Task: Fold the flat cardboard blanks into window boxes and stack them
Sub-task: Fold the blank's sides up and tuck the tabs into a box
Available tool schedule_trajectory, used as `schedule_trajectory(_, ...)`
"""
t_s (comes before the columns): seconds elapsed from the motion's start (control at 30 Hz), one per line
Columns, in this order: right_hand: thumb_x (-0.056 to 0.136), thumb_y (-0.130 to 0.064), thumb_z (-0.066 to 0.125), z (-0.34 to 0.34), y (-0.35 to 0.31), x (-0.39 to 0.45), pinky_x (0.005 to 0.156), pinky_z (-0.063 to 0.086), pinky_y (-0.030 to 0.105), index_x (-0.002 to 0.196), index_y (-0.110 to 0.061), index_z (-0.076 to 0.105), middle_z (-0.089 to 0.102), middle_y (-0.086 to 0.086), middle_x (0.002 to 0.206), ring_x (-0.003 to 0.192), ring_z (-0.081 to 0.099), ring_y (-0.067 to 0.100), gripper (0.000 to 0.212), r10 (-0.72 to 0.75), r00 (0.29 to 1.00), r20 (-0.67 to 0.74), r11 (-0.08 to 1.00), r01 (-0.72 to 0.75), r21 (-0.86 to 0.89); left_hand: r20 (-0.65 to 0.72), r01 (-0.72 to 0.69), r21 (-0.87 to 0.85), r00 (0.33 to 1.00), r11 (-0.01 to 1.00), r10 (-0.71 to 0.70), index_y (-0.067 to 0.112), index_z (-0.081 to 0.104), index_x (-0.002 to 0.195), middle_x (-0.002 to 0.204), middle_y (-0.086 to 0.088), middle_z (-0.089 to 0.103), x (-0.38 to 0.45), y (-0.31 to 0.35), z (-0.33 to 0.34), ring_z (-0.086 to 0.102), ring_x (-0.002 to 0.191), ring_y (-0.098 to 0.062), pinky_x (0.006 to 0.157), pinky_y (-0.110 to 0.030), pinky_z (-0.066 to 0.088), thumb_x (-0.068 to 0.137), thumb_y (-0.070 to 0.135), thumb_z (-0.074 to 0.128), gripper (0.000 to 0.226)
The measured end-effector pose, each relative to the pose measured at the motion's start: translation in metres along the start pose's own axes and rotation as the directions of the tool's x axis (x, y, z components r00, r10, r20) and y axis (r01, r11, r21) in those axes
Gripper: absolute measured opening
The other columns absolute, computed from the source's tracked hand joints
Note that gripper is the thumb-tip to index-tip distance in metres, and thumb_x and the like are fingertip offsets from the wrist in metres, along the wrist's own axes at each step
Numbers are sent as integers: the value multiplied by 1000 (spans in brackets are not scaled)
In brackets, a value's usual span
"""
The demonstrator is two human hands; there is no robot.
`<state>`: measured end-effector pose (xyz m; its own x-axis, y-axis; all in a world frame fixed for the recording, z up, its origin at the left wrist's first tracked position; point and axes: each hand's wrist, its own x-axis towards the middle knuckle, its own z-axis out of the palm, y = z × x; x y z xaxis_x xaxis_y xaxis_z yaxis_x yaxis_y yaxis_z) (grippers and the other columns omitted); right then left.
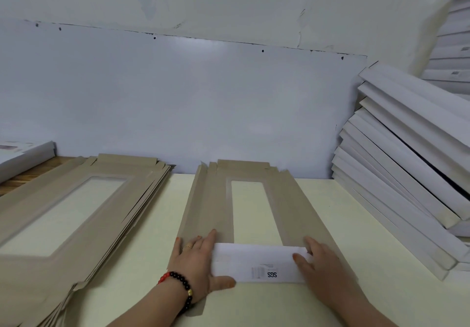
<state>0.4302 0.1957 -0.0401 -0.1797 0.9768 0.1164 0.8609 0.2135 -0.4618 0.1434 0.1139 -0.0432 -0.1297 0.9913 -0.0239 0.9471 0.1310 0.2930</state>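
One flat brown cardboard blank (295,207) with a long window cutout lies on the table straight ahead of me. Its near end flap (256,263) is folded over, white side up, with printed text on it. My left hand (198,260) presses the flap's left end, thumb along its near edge. My right hand (320,263) presses the flap's right end, fingers spread on it. A pile of several more flat blanks (76,214) lies at the left. Finished white boxes (407,164) are stacked, leaning, at the right.
The pale table top (254,306) runs back to a white wall panel (178,103). A white box (23,153) sits at the far left on a wooden surface. More white boxes (452,57) rise at the upper right.
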Motion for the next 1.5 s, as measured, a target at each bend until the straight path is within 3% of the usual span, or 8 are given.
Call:
schedule_trajectory(0.23, 79, -22, 77, -27, -6, -3, 88, 46, 27, 137, -24, 46, 57, -6, 114, 103, 57, 8, 65, 43, 995, 87, 859, -82, 506, -17, 10, -179, 1000, 984, -13, 38, 1, 151, 143, 10, 37, 0, 17, -12, 35, 133, -15, 113, -34, 25, 54, 62, 70, 122)
schedule_trajectory(0.43, 65, 1, 82, -47, -11, -17, 71, 50, 19, 123, -29, 61, 59, 9, 102, 74, 60, 14, 69, -60, 982, 179, 832, -49, 552, -74, -106, -326, 993, 939, 87, 41, 11, 149, 127, 13, 47, -3, 29, -21, 50, 112, -8, 91, -16, 43, 64, 32, 78, 109)
schedule_trajectory(0.63, 63, -12, 83, -54, -8, -30, 51, 40, 14, 119, -45, 58, 47, -9, 72, 52, 46, -2, 70, -186, 946, 267, 925, 77, 373, -65, -198, -325, 980, 925, 187, 42, 48, 132, 93, 21, 56, -19, 26, -36, 54, 74, 13, 63, 1, 37, 70, 40, 77, 69)
schedule_trajectory(0.9, 76, -27, 77, -45, 6, -29, 70, 43, 8, 122, -55, 46, 60, -27, 80, 69, 56, -3, 61, -331, 913, 236, 926, 267, 268, 0, -272, -107, 962, 956, 273, 27, 62, 102, 70, 17, 58, -35, 25, -30, 53, 67, 3, 59, -8, 36, 88, 38, 51, 21)
schedule_trajectory(1.17, 85, -51, 56, -14, -8, -19, 89, 42, 20, 136, -44, 43, 45, -22, 118, 101, 53, -2, 53, -401, 902, 160, 895, 423, -142, -11, -186, 147, 982, 971, 190, 30, 46, 132, 128, 4, 47, -19, 41, -8, 42, 120, -21, 101, -33, 36, 94, 45, 41, 42)
schedule_trajectory(1.3, 64, -46, 71, 14, -49, -31, 88, 48, 43, 103, -31, 71, 68, -10, 106, 94, 68, 18, 42, -463, 887, 0, 813, 424, -400, -42, -142, 221, 987, 965, 155, 26, 40, 132, 134, 0, 41, -14, 67, 6, 35, 123, -25, 102, -38, 27, 96, 41, 31, 40)
schedule_trajectory(1.4, 91, -35, 51, 34, -78, -34, 115, 10, 50, 145, -23, 40, 27, -5, 156, 145, 23, 22, 56, -406, 905, 132, 817, 423, -392, -22, -122, 263, 991, 957, 132, 22, 34, 137, 137, -2, 38, -11, 83, 13, 34, 125, -26, 105, -40, 25, 90, 30, 34, 47)
schedule_trajectory(1.5, 101, -29, 20, 43, -75, -29, 103, -27, 40, 155, -21, 4, -8, -5, 162, 148, -13, 17, 57, -376, 914, 149, 810, 403, -426, -25, -101, 333, 993, 937, 116, 20, 32, 136, 139, -4, 36, -8, 80, 14, 32, 126, -28, 106, -43, 22, 88, 31, 33, 49)
